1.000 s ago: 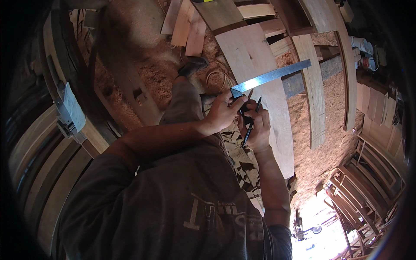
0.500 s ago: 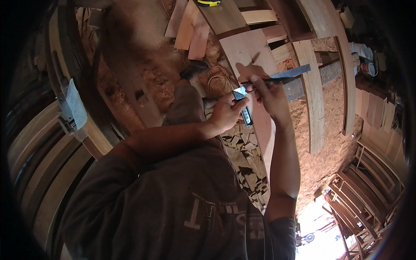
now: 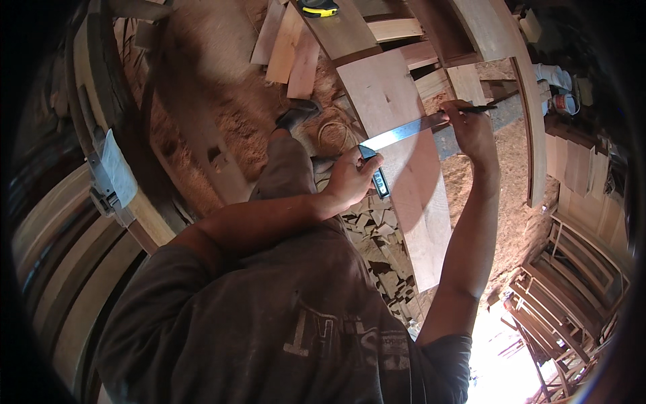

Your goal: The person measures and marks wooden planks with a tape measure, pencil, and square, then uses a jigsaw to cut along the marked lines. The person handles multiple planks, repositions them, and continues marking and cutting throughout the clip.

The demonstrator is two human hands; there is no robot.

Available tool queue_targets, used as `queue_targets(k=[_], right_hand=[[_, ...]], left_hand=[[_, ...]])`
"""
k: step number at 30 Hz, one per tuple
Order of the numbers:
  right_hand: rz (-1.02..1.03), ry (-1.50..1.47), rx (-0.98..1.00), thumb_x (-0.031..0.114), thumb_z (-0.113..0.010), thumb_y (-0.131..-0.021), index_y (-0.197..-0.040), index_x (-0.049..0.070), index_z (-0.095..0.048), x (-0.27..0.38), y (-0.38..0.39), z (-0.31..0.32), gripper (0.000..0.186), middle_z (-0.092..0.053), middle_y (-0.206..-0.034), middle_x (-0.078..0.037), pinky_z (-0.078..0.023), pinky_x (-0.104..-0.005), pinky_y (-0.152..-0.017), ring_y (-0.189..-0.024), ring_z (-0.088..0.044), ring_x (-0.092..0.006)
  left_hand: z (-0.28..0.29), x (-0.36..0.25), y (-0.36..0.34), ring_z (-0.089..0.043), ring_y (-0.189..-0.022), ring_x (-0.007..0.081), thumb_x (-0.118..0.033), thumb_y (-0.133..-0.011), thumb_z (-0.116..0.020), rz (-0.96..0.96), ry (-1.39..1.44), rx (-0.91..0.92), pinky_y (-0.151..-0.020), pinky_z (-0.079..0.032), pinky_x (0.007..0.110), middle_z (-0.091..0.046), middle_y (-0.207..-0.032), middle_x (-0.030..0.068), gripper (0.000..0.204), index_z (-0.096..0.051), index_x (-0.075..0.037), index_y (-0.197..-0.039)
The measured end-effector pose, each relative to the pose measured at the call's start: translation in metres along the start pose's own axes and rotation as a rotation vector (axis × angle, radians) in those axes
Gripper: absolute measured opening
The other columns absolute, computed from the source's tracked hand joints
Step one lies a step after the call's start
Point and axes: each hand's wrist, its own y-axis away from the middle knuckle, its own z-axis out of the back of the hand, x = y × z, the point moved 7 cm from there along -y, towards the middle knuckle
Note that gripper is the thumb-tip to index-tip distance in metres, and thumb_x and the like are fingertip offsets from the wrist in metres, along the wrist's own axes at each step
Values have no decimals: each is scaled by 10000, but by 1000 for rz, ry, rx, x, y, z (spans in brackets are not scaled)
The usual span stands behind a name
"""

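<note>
The wide board (image 3: 425, 236) at the frame's centre has its left edge beside the left hand (image 3: 350, 176); past its right edge, sawdust-covered floor (image 3: 513, 168) gives open room around the right forearm (image 3: 479, 215). Mid-frame, the square (image 3: 393, 137) crosses the board, blade bright, dimming rightward; left fingers pinch its dark stock. The right hand (image 3: 473, 131) pinches a dark pencil (image 3: 480, 109).
</note>
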Motion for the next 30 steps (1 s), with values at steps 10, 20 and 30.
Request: queue_targets(k=[10,20,30], right_hand=[[338,-365,-216,-4,-752,-968,-1325,33,-685,83,117,-107,365,-770,-1232,-190,-596,-400,-863,-990,-739,-308],[434,-20,-315,26,-892,-800,-1273,113,-700,90,144,-135,518,-714,-1388,-109,-492,-439,-959,-1141,-669,-315],[386,-75,-280,10,-847,-865,-1223,80,-733,86,145,-137,382,-722,-1416,-130,-517,-457,-1003,-1143,-645,-347]], left_hand=[[12,-11,-9,-663,-701,98,-197,-1088,-706,-87,-9,-21,-564,-552,295,-719,-902,53,233,-692,11,-1192],[28,-25,-33,-685,-879,110,-178,-1078,-717,-141,94,5,-776,-571,303,-757,-992,48,202,-710,-4,-1179],[28,-34,-27,-664,-766,86,-208,-1088,-713,-56,38,2,-613,-572,259,-725,-937,41,222,-701,-5,-1177]])
